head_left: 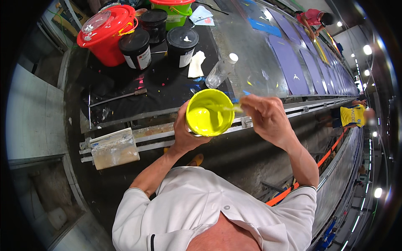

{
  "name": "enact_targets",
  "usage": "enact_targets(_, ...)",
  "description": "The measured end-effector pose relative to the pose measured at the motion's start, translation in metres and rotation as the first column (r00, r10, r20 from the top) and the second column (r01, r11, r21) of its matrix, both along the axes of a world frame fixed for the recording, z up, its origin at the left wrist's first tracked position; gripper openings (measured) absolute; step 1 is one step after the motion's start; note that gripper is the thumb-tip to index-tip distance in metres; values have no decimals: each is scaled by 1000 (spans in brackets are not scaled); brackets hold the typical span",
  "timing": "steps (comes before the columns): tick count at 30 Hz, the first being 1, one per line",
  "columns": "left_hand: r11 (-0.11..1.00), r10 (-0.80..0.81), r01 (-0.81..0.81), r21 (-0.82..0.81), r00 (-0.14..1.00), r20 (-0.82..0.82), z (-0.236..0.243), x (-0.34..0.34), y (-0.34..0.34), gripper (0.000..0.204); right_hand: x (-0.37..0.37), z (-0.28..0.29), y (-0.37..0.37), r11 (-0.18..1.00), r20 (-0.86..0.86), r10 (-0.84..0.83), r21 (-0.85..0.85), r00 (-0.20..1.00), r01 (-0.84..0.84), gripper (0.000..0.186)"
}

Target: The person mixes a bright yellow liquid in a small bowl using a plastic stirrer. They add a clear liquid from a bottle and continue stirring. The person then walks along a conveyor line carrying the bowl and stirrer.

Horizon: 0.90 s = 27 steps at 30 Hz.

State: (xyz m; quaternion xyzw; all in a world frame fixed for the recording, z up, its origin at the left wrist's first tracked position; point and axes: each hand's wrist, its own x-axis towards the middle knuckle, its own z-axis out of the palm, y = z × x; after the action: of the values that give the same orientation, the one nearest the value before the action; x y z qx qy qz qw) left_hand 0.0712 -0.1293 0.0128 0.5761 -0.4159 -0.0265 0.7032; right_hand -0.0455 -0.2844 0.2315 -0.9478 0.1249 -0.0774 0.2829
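Observation:
A pot of bright yellow paint [206, 119] is held up over the table's near rail, with my left hand [184, 129] closed round its left side. In my right hand [266, 117] is a slim, yellow-smeared stirring stick [230, 107], dipped into the paint from the pot's right. Just behind the pot stands a clear bottle with a white cap [220, 71]. A crumpled white cloth [196, 64] lies left of the bottle, near two dark lidded tubs [134, 50].
Red [104, 46] and green [176, 19] buckets stand at the back left. A screwdriver-like tool [121, 96] and pale scraper [115, 152] are at left. Purple panels [289, 67] line the table rightward. A co-worker in pink [307, 19] bends over it; another in yellow [349, 117] stands right.

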Motion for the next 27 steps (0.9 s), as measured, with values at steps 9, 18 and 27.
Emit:
enact_targets(9, 1000, -17, 17, 13, 1000, 25, 3, 0, -2, 101, 9, 4, -1, 989, 118, 70, -139, 991, -53, 13)
enact_targets(18, 999, -41, 41, 2, 999, 11, -2, -2, 2, 103, 5, 4, 11, 979, -62, 30, 205, 998, -17, 12)
enact_targets(27, 1000, -15, 15, -5, 1000, 1, 0, 2, 4, 103, 3, 23, 16, 996, -200, 90, 26, 976, -87, 20)
